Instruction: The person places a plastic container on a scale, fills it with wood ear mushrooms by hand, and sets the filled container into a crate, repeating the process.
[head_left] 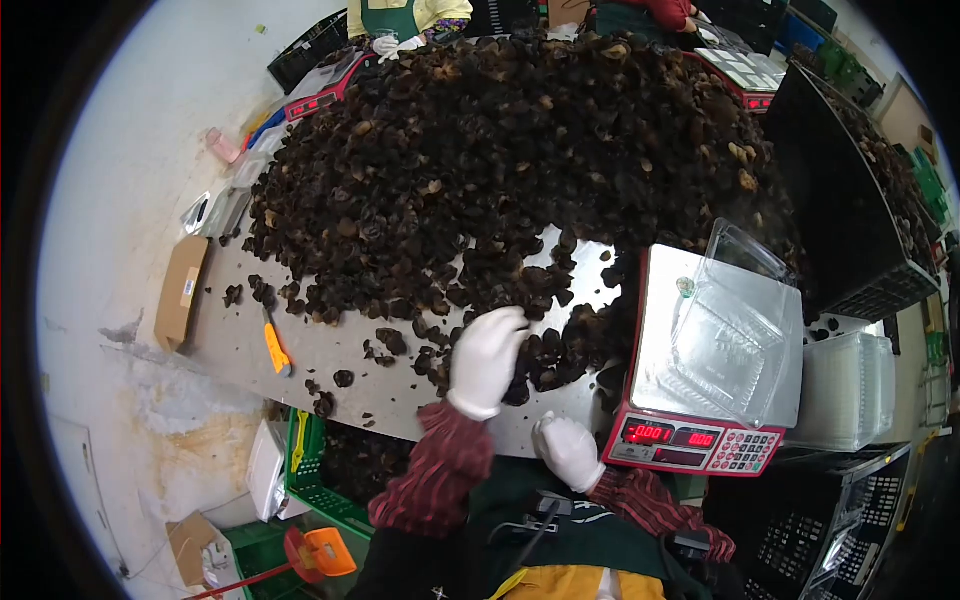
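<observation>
My left hand (pixel 487 362), in a white glove, reaches over the metal table at the near edge of a large heap of dark, curled pieces (pixel 520 150). Its fingertips bend down by the loose pieces; whether they grip any is hidden. Closer to my body, my right hand (pixel 568 452), also gloved in white, is curled at the table's front edge, left of the red scale (pixel 655 455). What it holds, if anything, does not show. A clear plastic container (pixel 725 345) lies on the scale's steel plate. The scale's display is lit red.
An orange cutter (pixel 275 345) lies on the table at left. Stacked clear containers (pixel 848 390) stand right of the scale. A black crate (pixel 840 200) rises behind them. Green crates (pixel 325 490) are below left. Two people work across the heap, near two more scales.
</observation>
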